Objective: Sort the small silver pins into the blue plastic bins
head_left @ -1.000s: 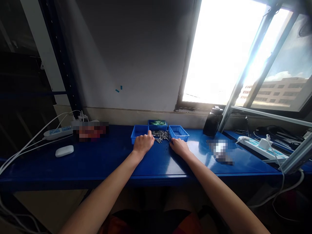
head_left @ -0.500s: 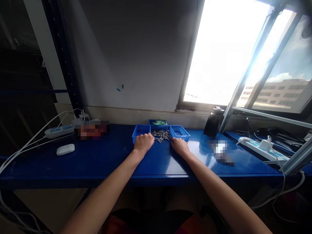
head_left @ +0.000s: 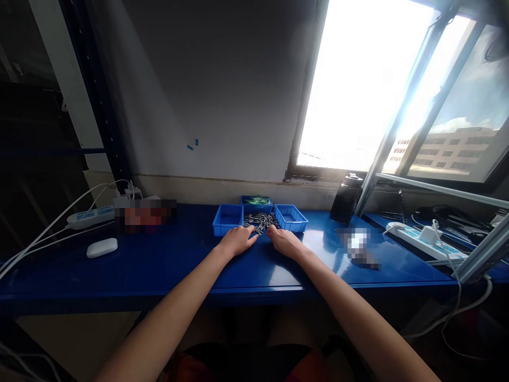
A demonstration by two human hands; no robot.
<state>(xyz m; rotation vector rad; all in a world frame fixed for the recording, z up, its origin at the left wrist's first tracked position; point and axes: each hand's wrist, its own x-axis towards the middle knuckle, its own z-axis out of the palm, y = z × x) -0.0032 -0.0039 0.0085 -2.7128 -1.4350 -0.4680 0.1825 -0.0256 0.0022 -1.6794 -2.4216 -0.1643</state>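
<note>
Head: fingers (head_left: 273, 232) beside metal pieces (head_left: 260, 219)

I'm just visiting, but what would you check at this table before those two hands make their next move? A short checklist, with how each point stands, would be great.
1. Left hand at the metal pieces: ok, by their near edge.
2. Right hand there too: ok, at the near right side.
3. Anything pinched in the fingertips: cannot tell, too small to make out.
4. Pieces lying singly: not ok, they overlap in a heap.
5. Bins upright: ok, left bin, right bin and rear bin, which has something green in it.
6. Bottle out of the way: ok, upright and apart from both hands.
</note>
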